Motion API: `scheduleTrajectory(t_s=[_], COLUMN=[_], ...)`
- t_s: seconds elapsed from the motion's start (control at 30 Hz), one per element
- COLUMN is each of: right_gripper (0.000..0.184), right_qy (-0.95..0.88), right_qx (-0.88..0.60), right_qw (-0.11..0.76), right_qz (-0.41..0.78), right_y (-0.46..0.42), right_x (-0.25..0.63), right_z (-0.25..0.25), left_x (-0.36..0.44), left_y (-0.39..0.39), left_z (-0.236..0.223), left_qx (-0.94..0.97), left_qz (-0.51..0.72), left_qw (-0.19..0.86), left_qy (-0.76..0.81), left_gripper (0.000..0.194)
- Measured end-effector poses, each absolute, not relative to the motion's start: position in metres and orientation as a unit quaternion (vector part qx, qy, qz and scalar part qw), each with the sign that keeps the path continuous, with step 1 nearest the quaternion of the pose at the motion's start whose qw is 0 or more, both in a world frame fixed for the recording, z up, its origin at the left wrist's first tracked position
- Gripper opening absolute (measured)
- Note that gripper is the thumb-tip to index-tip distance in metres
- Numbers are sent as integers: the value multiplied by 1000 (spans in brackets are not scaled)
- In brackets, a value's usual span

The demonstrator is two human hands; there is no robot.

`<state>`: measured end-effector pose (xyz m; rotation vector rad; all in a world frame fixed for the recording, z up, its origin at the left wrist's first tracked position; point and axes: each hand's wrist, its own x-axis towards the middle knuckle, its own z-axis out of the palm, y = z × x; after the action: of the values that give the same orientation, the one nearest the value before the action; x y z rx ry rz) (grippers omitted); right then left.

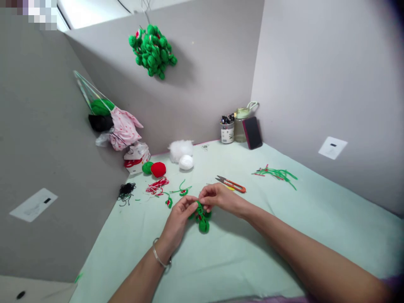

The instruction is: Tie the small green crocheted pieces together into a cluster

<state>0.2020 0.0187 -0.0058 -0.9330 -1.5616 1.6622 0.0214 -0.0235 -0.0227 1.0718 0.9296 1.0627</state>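
Observation:
Both hands meet over a small green crocheted figure point(204, 225) with a bit of red on it, just above the pale green tabletop. My left hand point(181, 216), a silver bangle at its wrist, is closed with thumb and fingers on the figure's upper left part. Pinched at the top of the same figure is my right hand point(217, 197); whether a needle or yarn sits between its fingertips is too small to see. Beyond the right hand lie orange-handled thread snips point(235, 185). Two small green and red crocheted pieces point(169, 203) with yarn tails rest beyond the left hand.
Red yarn point(158, 169), white yarn point(186, 162) and fluffy stuffing point(181, 150) stand at the back. Black threads point(126, 192) lie left, green strands point(277, 174) right. A phone point(252, 133) leans on a jar point(240, 128). A green crocheted bunch point(153, 52) hangs against the grey partition point(202, 92).

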Motion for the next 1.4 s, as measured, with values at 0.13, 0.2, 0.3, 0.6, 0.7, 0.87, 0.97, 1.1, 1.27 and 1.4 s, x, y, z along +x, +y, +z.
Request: scheduleTrajectory(t_s=[0.13,0.2,0.3,0.6,0.7,0.87,0.97,1.1,1.27,1.4], right_gripper=[14,13,16,16,18,23,26,27,24,27], right_qy=[-543,-508,-493,-455,-421,-410,-406,-390,-406,-448], right_qx=[-384,-399,-397,-406,-414,-350,-315,-329,-372,-398], right_qw=[388,408,401,453,485,391,362,389,403,437], right_qz=[638,645,663,650,646,746,778,766,731,671], right_y=[23,26,26,32,41,34,31,33,35,41], right_x=[194,192,192,195,206,212,209,204,200,209], right_z=[-10,-12,-13,-15,-12,-3,-3,-7,-10,-6], left_x=[22,22,21,22,21,21,21,22,22,15], left_y=[-21,-20,-19,-23,-25,-25,-25,-27,-29,-25], left_z=[-22,-23,-23,-25,-26,-23,-20,-18,-19,-17], left_qx=[473,471,467,480,486,490,479,497,519,483], left_qz=[468,473,474,466,436,414,406,393,355,392], left_qw=[628,623,623,618,630,651,666,681,687,682], left_qy=[404,408,411,413,421,406,402,367,365,385], left_gripper=[30,29,29,32,30,28,29,23,22,24])
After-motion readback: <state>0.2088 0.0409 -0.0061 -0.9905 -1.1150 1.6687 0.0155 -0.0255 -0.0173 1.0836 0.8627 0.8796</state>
